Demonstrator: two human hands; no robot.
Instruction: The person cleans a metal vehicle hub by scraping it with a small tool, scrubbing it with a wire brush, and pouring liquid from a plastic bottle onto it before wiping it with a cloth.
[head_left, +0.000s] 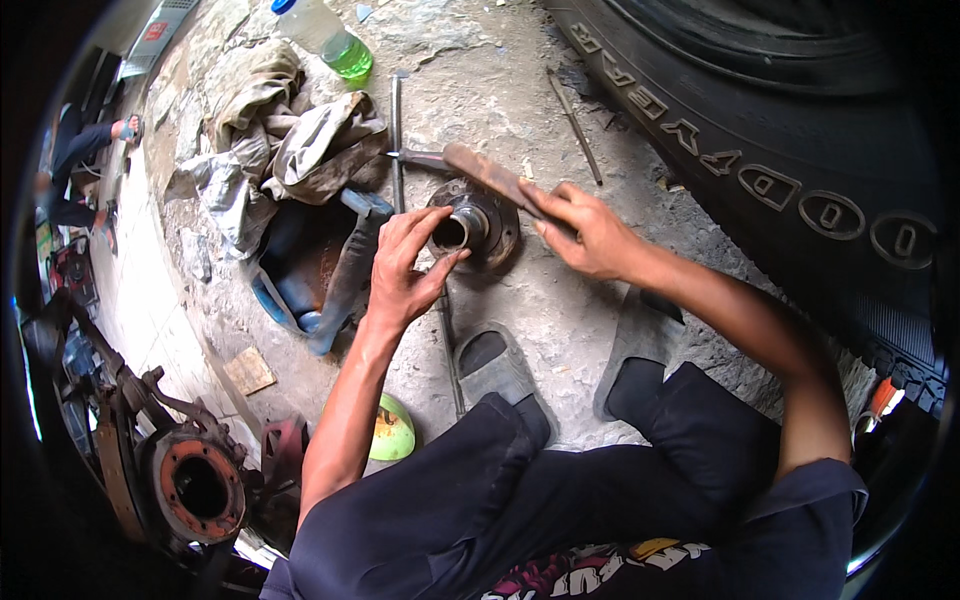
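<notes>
A dark metal wheel hub (501, 238) with a round flange and bolt holes lies on the rough concrete floor in front of me. Its short hollow neck ends in a bright metal ring (466, 226). Thumb and fingertips of my left hand (411, 264) grip this ring from opposite sides. My right hand (583, 231) holds a flat, rust-brown metal bar (487, 171) by its darker, narrower end. The bar's broad end reaches over the far side of the hub. Just beyond it, a screwdriver-like tool (421, 157) lies across a long steel rod (397, 135).
A cut-open blue container (360, 247) and crumpled rags (300, 135) lie left of the hub. Beyond stands a bottle of green liquid (345, 52). A large tire (750, 142) borders the right; an axle with an orange flange (169, 484) stands lower left. Another person's leg (82, 142) shows far left.
</notes>
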